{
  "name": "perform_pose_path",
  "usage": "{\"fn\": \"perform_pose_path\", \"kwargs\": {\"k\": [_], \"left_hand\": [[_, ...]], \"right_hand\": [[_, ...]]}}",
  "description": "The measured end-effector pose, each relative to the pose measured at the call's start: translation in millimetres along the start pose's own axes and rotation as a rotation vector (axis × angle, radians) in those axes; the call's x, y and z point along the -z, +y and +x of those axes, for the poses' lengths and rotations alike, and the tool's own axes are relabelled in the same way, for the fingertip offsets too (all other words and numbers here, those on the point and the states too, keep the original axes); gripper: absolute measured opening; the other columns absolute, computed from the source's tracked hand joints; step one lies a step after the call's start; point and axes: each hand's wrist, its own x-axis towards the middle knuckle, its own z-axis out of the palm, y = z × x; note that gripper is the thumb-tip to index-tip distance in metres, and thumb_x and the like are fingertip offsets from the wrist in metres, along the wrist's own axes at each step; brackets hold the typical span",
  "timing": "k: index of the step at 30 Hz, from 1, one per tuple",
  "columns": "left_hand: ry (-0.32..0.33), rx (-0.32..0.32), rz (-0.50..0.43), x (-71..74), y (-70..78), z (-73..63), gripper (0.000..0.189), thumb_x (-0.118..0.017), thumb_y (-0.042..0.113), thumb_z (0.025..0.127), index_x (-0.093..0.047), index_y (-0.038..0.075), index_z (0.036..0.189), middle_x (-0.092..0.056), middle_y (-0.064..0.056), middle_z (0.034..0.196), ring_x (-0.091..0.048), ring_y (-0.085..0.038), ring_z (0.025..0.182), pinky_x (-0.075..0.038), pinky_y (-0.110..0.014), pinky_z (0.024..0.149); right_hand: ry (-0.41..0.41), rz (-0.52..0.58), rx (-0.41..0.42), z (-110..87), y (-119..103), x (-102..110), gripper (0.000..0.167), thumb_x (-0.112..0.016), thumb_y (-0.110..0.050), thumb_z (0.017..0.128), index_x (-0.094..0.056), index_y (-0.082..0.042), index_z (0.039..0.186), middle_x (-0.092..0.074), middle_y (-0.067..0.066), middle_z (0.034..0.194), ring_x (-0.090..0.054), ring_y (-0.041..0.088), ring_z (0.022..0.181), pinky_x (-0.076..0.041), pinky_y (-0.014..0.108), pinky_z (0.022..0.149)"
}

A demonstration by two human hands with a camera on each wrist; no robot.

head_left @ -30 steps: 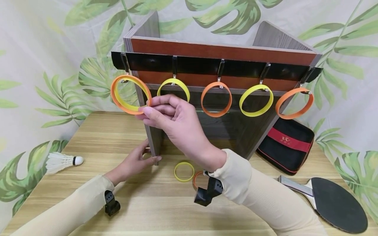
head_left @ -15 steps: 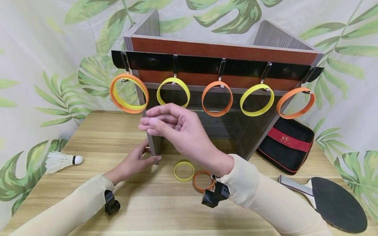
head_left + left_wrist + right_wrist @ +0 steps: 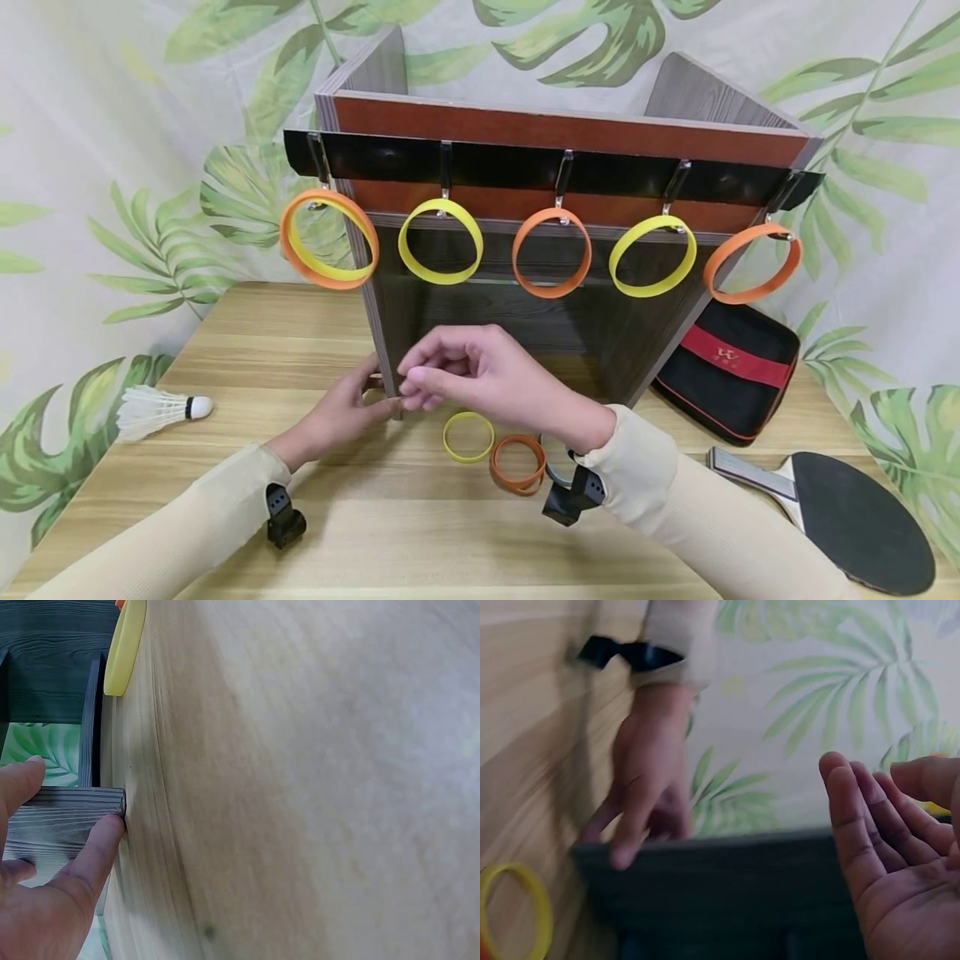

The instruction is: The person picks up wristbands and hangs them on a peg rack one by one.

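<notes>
My left hand [image 3: 347, 417] grips the lower edge of the grey wooden stand's left side panel [image 3: 378, 329]. In the left wrist view, the thumb and fingers lie on either side of that panel [image 3: 52, 814]. My right hand [image 3: 480, 371] hangs in front of the stand, loosely curled, holding nothing. On the leftmost hook, an orange wristband [image 3: 291, 258] and a yellow wristband hang together. Single wristbands hang from the other hooks: yellow [image 3: 406, 254], orange [image 3: 517, 262], yellow [image 3: 617, 271] and orange [image 3: 714, 287].
Below my right hand, a yellow wristband [image 3: 446, 446], overlapping orange wristbands [image 3: 495, 471] and a partly hidden grey-blue one [image 3: 558, 481] lie on the table [image 3: 420, 542]. A shuttlecock [image 3: 161, 410] lies left; a black-red case [image 3: 727, 371] and table tennis bat [image 3: 858, 521] lie right.
My right hand has let go of the orange wristband at the leftmost hook and moved down and right. The wristband stays hanging. My left hand has not moved.
</notes>
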Motion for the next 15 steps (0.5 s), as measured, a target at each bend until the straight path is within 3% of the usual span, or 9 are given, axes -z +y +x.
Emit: {"fn": "perform_pose_path", "kwargs": {"k": [5, 11, 15], "left_hand": [[-0.002, -0.015, -0.007, -1.1, -0.9, 1.3, 0.065, -0.073, 0.014, 0.099, -0.043, 0.006, 0.156, -0.063, -0.022, 0.143, -0.064, -0.04, 0.125, -0.053, -0.043, 0.097], [-0.006, 0.0, -0.002, -0.8, -0.9, -0.1, 0.071, -0.074, 0.014, 0.099, -0.038, 0.007, 0.16, -0.056, -0.024, 0.151, -0.062, -0.043, 0.128, -0.054, -0.042, 0.097], [-0.004, 0.018, -0.003, -1.1, -1.9, -0.3, 0.075, -0.074, 0.016, 0.099, -0.035, 0.01, 0.162, -0.055, -0.023, 0.152, -0.061, -0.043, 0.129, -0.054, -0.04, 0.096]], "right_hand": [[-0.005, -0.134, -0.122, -4.1, 29.8, 13.7, 0.013, -0.065, -0.01, 0.103, -0.072, -0.001, 0.111, -0.077, 0.017, 0.098, -0.077, 0.014, 0.086, -0.063, 0.043, 0.085], [0.002, -0.334, -0.208, -8.1, 70.3, 28.7, 0.014, -0.066, -0.013, 0.103, -0.073, -0.002, 0.109, -0.076, 0.014, 0.095, -0.073, 0.021, 0.084, -0.058, 0.025, 0.077], [0.01, -0.431, -0.285, -9.4, 97.4, 32.8, 0.012, -0.067, -0.013, 0.102, -0.073, -0.004, 0.108, -0.073, 0.009, 0.094, -0.066, 0.014, 0.082, -0.052, 0.022, 0.073]]}}
